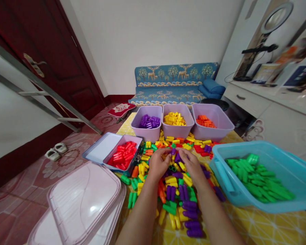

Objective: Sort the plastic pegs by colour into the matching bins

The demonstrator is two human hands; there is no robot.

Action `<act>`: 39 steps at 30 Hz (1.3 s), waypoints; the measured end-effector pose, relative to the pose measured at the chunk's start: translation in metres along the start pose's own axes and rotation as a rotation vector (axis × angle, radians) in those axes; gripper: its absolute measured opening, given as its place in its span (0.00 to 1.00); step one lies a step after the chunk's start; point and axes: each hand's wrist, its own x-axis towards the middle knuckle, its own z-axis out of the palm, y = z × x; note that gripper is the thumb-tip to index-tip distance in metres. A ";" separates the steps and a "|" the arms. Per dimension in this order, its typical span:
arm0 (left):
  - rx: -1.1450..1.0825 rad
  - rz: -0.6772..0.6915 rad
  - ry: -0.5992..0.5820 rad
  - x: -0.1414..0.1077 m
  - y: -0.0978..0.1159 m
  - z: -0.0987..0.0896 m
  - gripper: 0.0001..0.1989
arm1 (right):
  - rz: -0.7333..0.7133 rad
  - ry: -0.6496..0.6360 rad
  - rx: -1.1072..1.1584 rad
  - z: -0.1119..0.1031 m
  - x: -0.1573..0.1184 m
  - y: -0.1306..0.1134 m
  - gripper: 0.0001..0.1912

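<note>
Colourful bullet-shaped plastic blocks point(170, 193) lie spread over the table between my forearms, in purple, yellow, green, orange and red. My left hand point(159, 164) is curled over the middle of the pile, its fingers bent inward; what they hold is mostly hidden, with some yellow showing beneath. Facing it, my right hand point(190, 164) has its fingers closed at a purple block point(177, 158). The fingertips of both hands are close together there. Several joined purple blocks point(194, 228) lie nearer to me, between the forearms.
Behind the pile stand lilac bins holding purple point(146, 136), yellow point(177, 133) and orange point(215, 136) blocks. A box of red blocks point(105, 160) is at left, with pale lids point(85, 200) nearer me. At right sits a blue tub point(290, 173) with green blocks. A metal ladder point(43, 93) leans left.
</note>
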 end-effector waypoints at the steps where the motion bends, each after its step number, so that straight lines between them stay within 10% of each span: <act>1: -0.033 -0.008 0.010 0.000 0.000 0.000 0.10 | 0.004 -0.018 0.005 -0.002 0.000 -0.001 0.23; 9: -0.158 -0.092 0.040 -0.001 -0.001 0.003 0.12 | -0.058 -0.203 -0.212 -0.016 -0.002 -0.003 0.19; 15: -0.301 -0.096 0.085 -0.001 0.001 0.003 0.14 | -0.271 -0.109 -0.367 -0.014 -0.003 -0.018 0.11; 21: -0.214 -0.150 0.107 0.000 -0.002 0.003 0.16 | -0.139 0.087 -0.160 -0.010 -0.008 -0.029 0.18; 27: -0.118 -0.134 0.105 0.002 -0.009 0.005 0.10 | -0.038 -0.128 -0.112 0.005 0.004 -0.039 0.14; 35: -0.095 -0.141 0.112 0.002 -0.012 0.006 0.10 | -0.296 -0.018 0.361 0.033 0.045 -0.095 0.27; 39: -0.069 -0.128 0.120 0.002 -0.016 0.007 0.12 | -0.241 0.081 0.128 0.012 0.030 -0.078 0.17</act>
